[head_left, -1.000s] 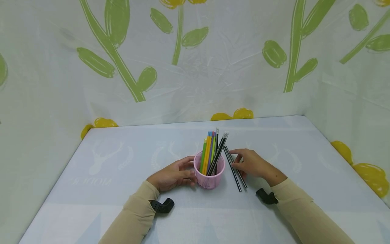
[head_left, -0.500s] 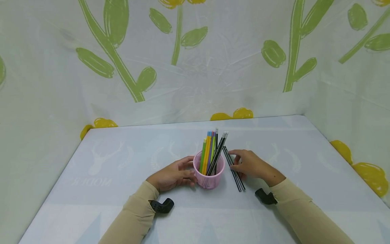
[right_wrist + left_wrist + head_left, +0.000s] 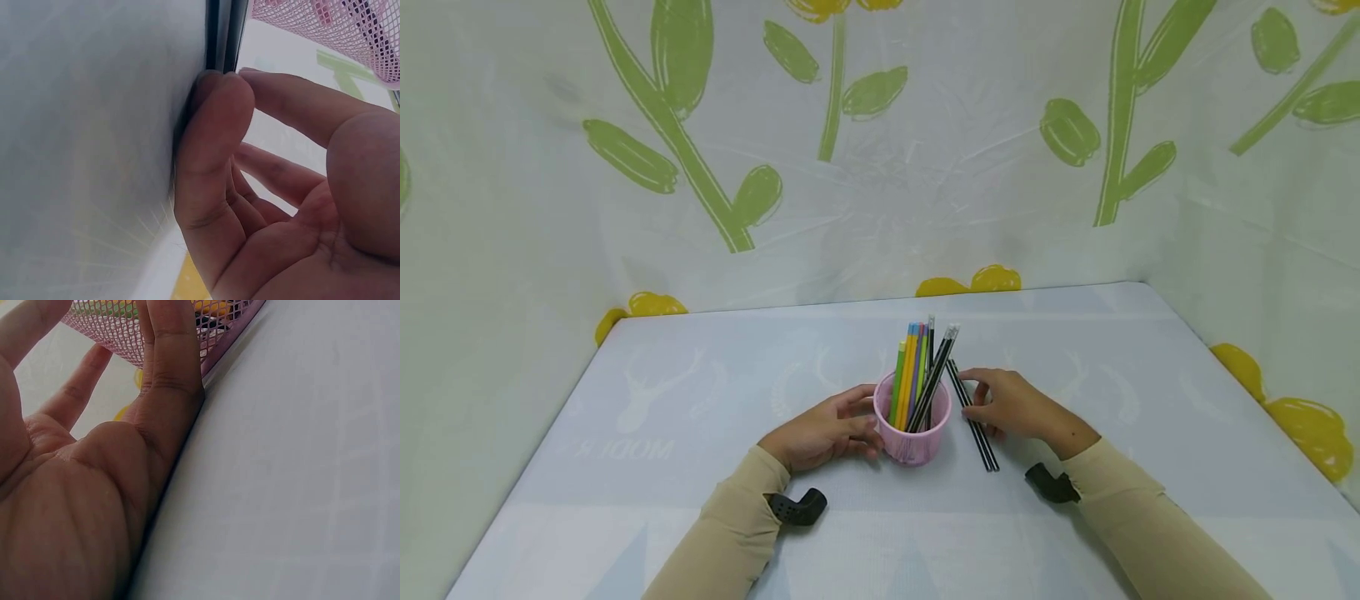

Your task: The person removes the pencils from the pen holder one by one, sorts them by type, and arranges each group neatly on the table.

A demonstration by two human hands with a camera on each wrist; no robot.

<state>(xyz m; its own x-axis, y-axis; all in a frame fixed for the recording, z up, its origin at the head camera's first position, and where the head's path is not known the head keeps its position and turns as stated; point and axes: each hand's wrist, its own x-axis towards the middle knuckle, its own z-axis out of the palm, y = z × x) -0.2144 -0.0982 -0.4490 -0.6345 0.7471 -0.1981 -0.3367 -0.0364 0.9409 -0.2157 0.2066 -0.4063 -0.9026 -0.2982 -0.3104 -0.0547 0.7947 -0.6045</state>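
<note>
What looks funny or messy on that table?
Just the loose black pencils lying on the table by the right hand. They look odd because the other pencils stand in the pink cup. Some of those lean more than others. I see nothing spilled or broken.

The cup is open mesh, metal or plastic unclear. The loose pencils look smooth and glossy, the tabletop smooth, the sleeves matt cloth.
</note>
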